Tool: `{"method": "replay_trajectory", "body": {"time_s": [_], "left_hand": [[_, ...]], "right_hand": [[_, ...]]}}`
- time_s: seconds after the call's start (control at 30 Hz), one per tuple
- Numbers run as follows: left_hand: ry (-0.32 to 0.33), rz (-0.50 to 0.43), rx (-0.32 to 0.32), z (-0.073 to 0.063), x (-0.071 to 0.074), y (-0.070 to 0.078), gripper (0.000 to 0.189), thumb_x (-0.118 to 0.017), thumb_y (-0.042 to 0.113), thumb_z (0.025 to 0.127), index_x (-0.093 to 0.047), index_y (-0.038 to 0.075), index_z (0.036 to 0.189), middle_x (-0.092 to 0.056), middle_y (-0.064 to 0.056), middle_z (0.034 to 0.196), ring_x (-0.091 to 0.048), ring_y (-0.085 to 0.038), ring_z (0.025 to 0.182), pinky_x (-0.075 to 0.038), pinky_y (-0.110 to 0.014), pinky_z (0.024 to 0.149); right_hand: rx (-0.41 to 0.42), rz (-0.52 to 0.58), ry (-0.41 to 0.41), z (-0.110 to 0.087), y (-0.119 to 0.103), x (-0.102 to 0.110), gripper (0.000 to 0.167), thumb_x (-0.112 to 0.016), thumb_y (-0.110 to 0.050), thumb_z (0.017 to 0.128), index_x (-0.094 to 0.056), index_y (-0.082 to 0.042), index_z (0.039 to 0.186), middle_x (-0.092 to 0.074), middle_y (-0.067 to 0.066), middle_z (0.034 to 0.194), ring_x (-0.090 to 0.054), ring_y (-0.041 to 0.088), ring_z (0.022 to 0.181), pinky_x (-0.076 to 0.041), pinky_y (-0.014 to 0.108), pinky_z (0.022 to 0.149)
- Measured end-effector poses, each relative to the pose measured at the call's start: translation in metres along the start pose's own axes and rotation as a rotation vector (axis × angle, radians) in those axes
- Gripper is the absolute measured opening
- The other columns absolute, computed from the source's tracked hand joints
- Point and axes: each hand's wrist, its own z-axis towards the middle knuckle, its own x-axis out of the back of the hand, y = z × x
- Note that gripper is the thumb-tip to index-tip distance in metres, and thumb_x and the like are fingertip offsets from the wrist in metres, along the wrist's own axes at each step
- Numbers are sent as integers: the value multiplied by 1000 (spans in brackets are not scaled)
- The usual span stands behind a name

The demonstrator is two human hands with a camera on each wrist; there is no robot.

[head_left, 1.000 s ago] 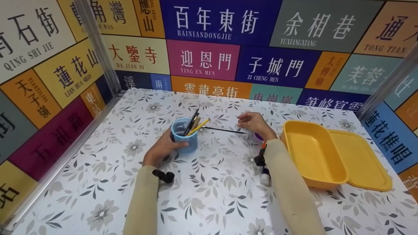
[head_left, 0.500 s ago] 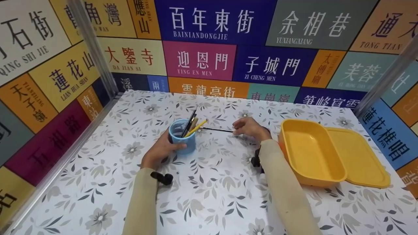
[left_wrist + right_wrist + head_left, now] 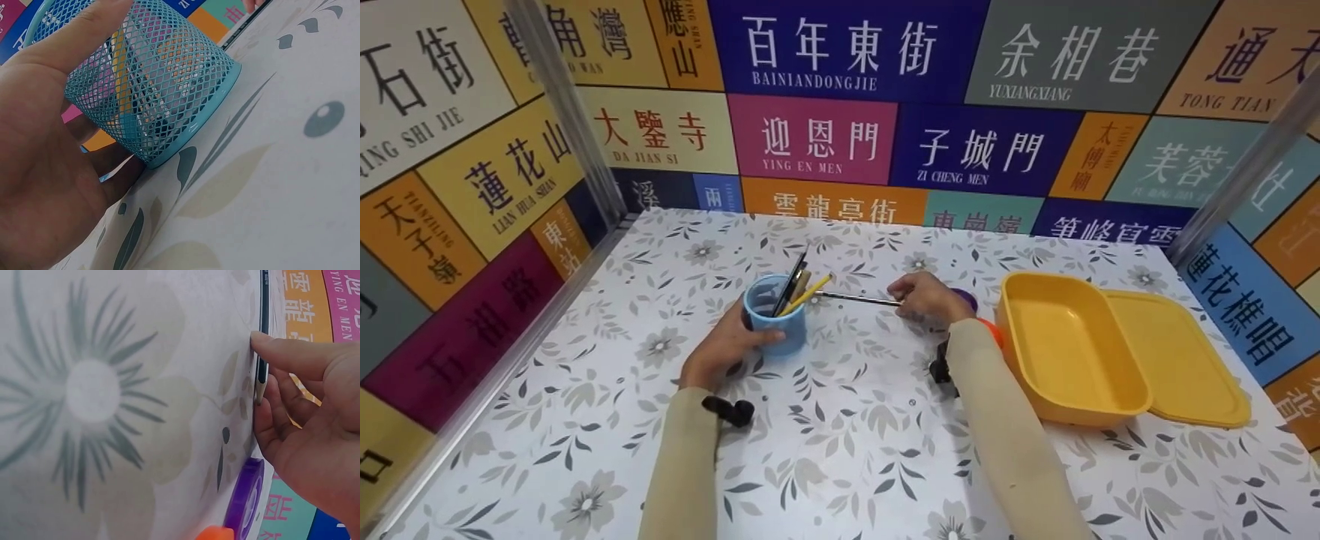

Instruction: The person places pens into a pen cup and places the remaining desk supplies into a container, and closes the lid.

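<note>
My left hand (image 3: 725, 346) grips a light blue mesh pen cup (image 3: 789, 337), its thumb across the near side. Inside the cup stand a yellow pencil (image 3: 816, 291) and several darker pens or pencils, leaning right. In the left wrist view the cup's mesh wall (image 3: 185, 62) shows its contents, and its base is close over the tabletop. My right hand (image 3: 928, 297) pinches a dark, sharpened pencil (image 3: 859, 298) near its tip. The right wrist view shows the thumb on one side of the pencil (image 3: 264, 320) and the fingers on the other, along the table surface.
Right of my right forearm stands a yellow plastic box (image 3: 1072, 415) with nothing in it, its yellow lid (image 3: 1196, 360) lying beside it. A purple ring-shaped item (image 3: 244, 498) and an orange object (image 3: 992, 330) lie near my right wrist. Sign-printed panels (image 3: 825, 142) wall the table.
My right hand has come down and slightly left to the pencil on the table and now pinches its end. My left hand keeps its grip on the cup.
</note>
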Motion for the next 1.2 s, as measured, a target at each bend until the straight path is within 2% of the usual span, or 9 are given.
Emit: {"method": "replay_trajectory", "body": {"time_s": [0.2, 0.3, 0.57, 0.8, 0.97, 1.07, 1.2], "left_hand": [[1, -17, -14, 0, 1, -1, 98, -87, 16, 75, -32, 30, 155, -46, 5, 153, -37, -21, 147, -15, -48, 129], [7, 3, -10, 0, 0, -1, 98, -87, 18, 76, -31, 30, 156, -46, 5, 153, -37, -21, 147, -16, -47, 129], [13, 19, 11, 0, -1, 0, 100, -88, 21, 76, -30, 32, 156, -44, 6, 155, -36, -21, 148, -14, -47, 129], [11, 8, 24, 0, -2, 1, 99, -88, 22, 75, -31, 33, 155, -44, 8, 154, -34, -19, 148, -12, -47, 129], [7, -2, 30, -1, -1, 0, 101, -88, 21, 75, -29, 33, 156, -43, 7, 156, -33, -20, 149, -12, -47, 129], [10, 0, 42, -1, -1, 0, 103, -89, 23, 74, -29, 34, 156, -43, 8, 156, -33, -19, 149, -11, -48, 129], [14, 6, 35, 0, 0, 0, 105, -90, 23, 73, -27, 33, 157, -44, 7, 156, -34, -20, 149, -13, -47, 129]], "right_hand": [[-26, 33, -14, -1, -2, -1, 46, -67, 5, 88, -61, -1, 133, -62, 12, 110, -53, 14, 84, -50, 26, 77], [-39, 42, -14, -2, 0, -1, 45, -67, 5, 88, -61, -1, 133, -61, 8, 105, -53, 13, 82, -50, 27, 78], [-62, 36, -25, -4, 2, 1, 42, -66, 1, 91, -63, -6, 132, -61, 7, 105, -53, 16, 87, -48, 28, 82], [25, 14, -82, -8, 4, 8, 40, -66, -1, 92, -63, -3, 132, -69, 11, 104, -57, 14, 81, -51, 30, 80], [41, 21, -109, -10, 1, 16, 44, -66, -6, 94, -59, -6, 138, -70, 7, 105, -66, 27, 95, -56, 39, 87], [32, 57, -95, -10, -4, 21, 45, -64, -8, 95, -57, -8, 140, -70, 6, 106, -64, 36, 106, -55, 46, 94], [43, 107, -51, -11, -11, 26, 44, -62, -10, 96, -57, -11, 140, -69, 7, 109, -60, 39, 115, -51, 49, 105]]}}
